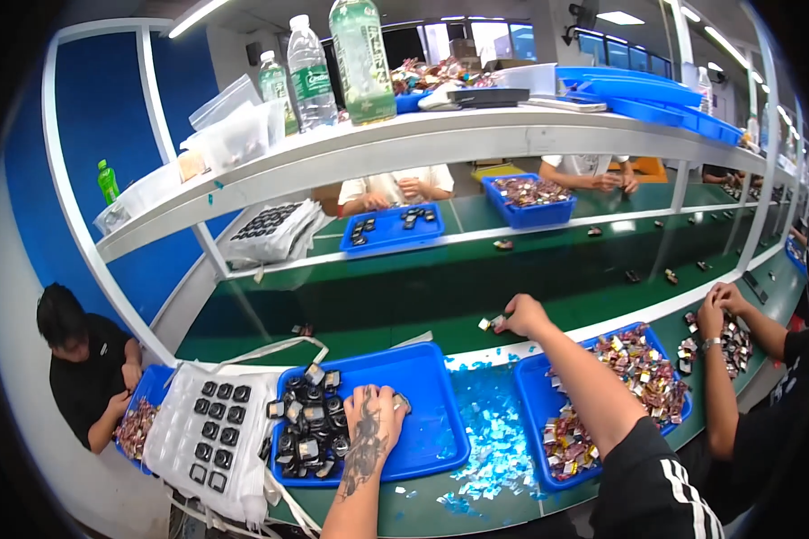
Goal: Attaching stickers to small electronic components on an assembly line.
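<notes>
My left hand (375, 418), tattooed up the forearm, is in the blue tray (440, 429) beside a heap of small black square modules (312, 422). Its fingers are closed, and a bit of a small pale-edged piece (403, 403) shows at the fingertips; most of it is hidden. Stretched forward over the dark green conveyor belt (404, 301), my right hand (525, 317) pinches a small electronic part (499, 323) with a reddish strip. A small whitish square (484, 324) shows just left of that part.
Blue film scraps (499, 440) cover the bench between my tray and a blue bin of small coloured parts (616, 386). A white tray of black modules (214, 422) lies left. A shelf (440, 144) with bottles crosses above the belt. Co-workers sit left, right and opposite.
</notes>
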`<state>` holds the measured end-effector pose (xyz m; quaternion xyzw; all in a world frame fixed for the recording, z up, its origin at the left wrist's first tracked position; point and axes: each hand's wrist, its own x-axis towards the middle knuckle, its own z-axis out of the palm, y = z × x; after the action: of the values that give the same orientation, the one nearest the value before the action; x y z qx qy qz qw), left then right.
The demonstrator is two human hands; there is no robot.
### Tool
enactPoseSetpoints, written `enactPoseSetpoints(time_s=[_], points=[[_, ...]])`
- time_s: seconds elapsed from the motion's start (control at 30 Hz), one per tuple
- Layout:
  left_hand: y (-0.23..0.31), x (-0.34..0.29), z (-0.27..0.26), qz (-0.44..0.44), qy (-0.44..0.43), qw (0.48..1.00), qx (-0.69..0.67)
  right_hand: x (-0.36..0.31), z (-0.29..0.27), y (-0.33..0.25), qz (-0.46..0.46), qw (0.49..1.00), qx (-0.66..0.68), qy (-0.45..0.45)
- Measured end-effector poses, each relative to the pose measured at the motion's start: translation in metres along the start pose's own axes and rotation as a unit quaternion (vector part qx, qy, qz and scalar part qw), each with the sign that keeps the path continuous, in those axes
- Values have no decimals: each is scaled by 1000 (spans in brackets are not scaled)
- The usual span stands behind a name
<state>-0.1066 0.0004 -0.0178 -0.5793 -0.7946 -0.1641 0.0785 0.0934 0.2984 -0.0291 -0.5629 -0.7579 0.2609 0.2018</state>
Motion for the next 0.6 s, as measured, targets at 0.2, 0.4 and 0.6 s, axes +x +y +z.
enactPoseSetpoints(time_s=[0.2, 0.4, 0.6], points=[[15, 22, -5, 22, 16, 969, -244, -5, -44, -9, -104, 987, -121, 22], [43, 23, -22, -89, -71, 697, -708, -81, -136, -19, -276, 938, -106, -180], [54, 13, -10, -154, -186, 627, -741, -137, -134, 17, -218, 893, -334, -208]])
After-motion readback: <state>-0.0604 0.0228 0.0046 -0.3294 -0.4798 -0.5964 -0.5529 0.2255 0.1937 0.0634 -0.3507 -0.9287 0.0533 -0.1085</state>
